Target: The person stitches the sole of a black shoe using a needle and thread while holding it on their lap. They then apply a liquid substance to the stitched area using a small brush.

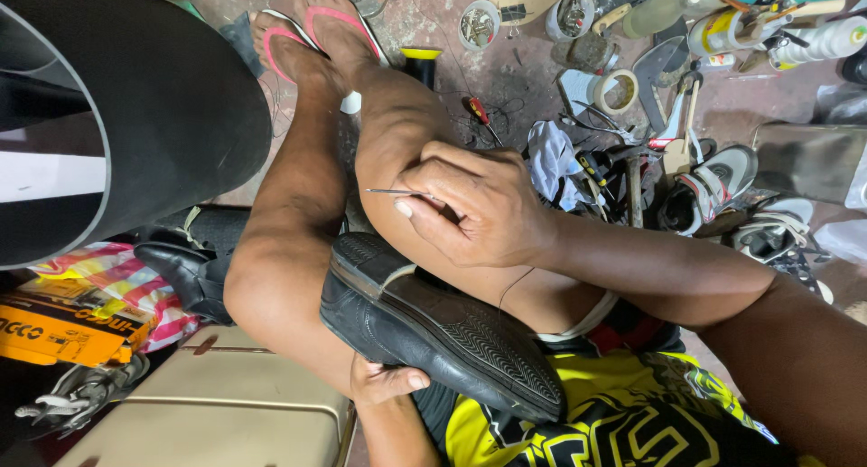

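On the cluttered floor, your right hand pinches a needle; left hand grips the shoe (mid-stitch); next, aim the tip at the sole edge.

The shoe held between the knees is black, its sole cut in a fine zigzag tread. The flip-flops at the far end have pink straps. The shirt nearest is yellow with black lettering. At near left lie an orange box and a pink-and-yellow striped cloth; a red-handled screwdriver lies on the grey floor
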